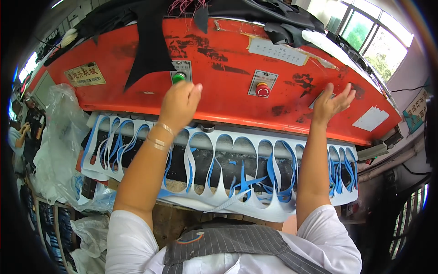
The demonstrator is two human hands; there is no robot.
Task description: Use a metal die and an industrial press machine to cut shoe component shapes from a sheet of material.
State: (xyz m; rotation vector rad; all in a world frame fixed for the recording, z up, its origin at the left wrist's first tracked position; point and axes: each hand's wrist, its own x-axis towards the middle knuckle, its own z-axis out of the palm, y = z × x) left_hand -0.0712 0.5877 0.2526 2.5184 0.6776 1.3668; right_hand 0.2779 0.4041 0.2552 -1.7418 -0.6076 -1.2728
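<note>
My left hand [179, 104] is closed in a loose fist just below a green push button [178, 76] on the red machine front [214, 91]. Whether its knuckles touch the button I cannot tell. My right hand [332, 104] is raised at the panel's right side, fingers spread and holding nothing. It partly covers a small plate [314, 101], so any button there is hidden. Below both arms lies a white sheet with a blue underside [232, 208], cut through with rows of rounded holes. Blue and white offcut strips [244, 182] lie tangled in its middle.
A red emergency stop button [262, 90] sits between my hands. Black material [148, 45] hangs over the machine's top edge. Clear plastic bags [59, 146] bulge at the left, above a rack [57, 228]. Another person [19, 137] is at the far left.
</note>
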